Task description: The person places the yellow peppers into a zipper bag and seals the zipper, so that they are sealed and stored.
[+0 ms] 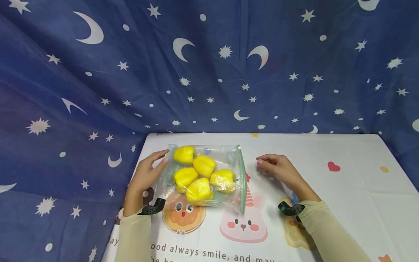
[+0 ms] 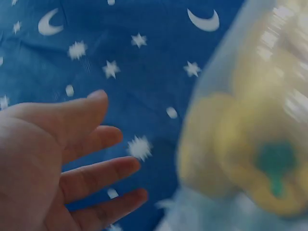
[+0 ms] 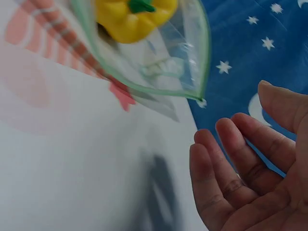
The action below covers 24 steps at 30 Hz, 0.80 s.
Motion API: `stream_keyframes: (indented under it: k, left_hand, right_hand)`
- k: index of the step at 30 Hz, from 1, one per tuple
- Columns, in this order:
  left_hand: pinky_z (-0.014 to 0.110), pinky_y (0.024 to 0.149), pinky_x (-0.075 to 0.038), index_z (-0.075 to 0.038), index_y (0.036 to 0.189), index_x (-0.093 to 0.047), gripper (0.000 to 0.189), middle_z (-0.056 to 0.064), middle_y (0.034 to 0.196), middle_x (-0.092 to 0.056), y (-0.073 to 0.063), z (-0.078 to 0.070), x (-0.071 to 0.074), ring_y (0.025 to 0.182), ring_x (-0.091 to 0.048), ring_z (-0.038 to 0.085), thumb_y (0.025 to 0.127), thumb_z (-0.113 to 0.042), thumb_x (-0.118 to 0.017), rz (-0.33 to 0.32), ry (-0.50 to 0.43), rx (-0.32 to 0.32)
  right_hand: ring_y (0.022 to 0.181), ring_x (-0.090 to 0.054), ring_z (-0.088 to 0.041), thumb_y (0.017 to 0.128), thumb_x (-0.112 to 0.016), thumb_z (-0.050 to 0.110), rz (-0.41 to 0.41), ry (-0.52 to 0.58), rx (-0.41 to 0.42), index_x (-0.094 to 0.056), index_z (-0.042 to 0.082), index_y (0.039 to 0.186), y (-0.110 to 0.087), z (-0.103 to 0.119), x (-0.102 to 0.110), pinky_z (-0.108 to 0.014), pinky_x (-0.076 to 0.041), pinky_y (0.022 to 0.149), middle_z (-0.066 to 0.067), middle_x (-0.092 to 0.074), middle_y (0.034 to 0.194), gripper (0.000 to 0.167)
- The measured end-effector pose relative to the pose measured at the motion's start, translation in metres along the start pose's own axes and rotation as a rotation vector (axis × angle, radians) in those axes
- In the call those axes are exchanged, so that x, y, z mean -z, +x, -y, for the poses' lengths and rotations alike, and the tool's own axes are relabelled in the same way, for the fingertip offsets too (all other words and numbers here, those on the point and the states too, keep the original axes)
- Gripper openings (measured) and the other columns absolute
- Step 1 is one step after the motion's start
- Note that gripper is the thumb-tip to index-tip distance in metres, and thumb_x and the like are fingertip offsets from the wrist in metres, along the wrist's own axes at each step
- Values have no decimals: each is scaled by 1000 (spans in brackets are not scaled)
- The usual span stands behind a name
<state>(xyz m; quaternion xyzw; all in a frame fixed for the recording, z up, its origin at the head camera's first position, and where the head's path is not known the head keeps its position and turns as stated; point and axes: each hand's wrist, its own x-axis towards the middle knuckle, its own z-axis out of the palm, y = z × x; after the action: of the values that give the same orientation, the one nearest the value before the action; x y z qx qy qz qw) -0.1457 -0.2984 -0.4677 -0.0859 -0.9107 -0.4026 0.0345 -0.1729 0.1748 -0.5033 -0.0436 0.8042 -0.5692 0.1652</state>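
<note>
A clear zip-top bag (image 1: 229, 156) with a green zip edge lies on the table, holding several yellow bell peppers (image 1: 199, 191). Its zip edge faces right. My left hand (image 1: 145, 174) is beside the bag's left end, fingers spread and nothing in them; in the left wrist view the hand (image 2: 62, 159) shows a gap to the bag. To the right of the zip, my right hand (image 1: 283, 171) hovers with relaxed, slightly bent fingers, apart from the bag. The right wrist view shows one yellow pepper (image 3: 139, 21) with a green stem through the bag's plastic, near the green zip (image 3: 159, 92).
The white tablecloth (image 1: 353, 203) carries printed cartoon faces, hearts and lettering. A dark blue curtain (image 1: 212, 91) with moons and stars hangs behind the table and along its left side. Each wrist wears a black camera mount (image 1: 291, 209).
</note>
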Motion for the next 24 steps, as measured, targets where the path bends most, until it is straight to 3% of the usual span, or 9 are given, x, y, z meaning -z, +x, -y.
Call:
stream_keyframes:
  k: [6,13,17,24]
  left_hand:
    - [58,110,-46,-11,140,-63,41,12,137,-67,33,-38,9,128,-61,33,104,-32,-60,65,29,-100]
    - [52,108,-49,-11,132,-69,36,8,130,-71,83,-80,-7,123,-64,28,104,-32,-59,220,67,-156]
    - [49,107,-50,-13,130,-70,34,6,127,-72,108,-95,-27,120,-64,26,104,-32,-59,330,61,-144]
    - [43,104,-52,-16,129,-71,31,4,128,-70,139,-104,-63,119,-63,25,104,-31,-59,460,14,-29]
  right_hand:
    - [116,-69,-35,99,-68,39,-16,15,-13,-61,-4,136,7,8,14,-37,-60,94,-26,-63,135,57]
    - [126,-62,-40,95,-69,49,-21,46,-72,-58,-4,137,24,19,19,-41,-57,101,-24,-58,141,69]
    - [128,-61,-39,95,-70,49,-15,82,-124,-58,-5,135,36,23,18,-43,-56,102,-24,-59,141,68]
    - [127,-64,-27,93,-71,51,18,141,-279,-57,1,139,58,24,13,-35,-55,99,-16,-59,147,70]
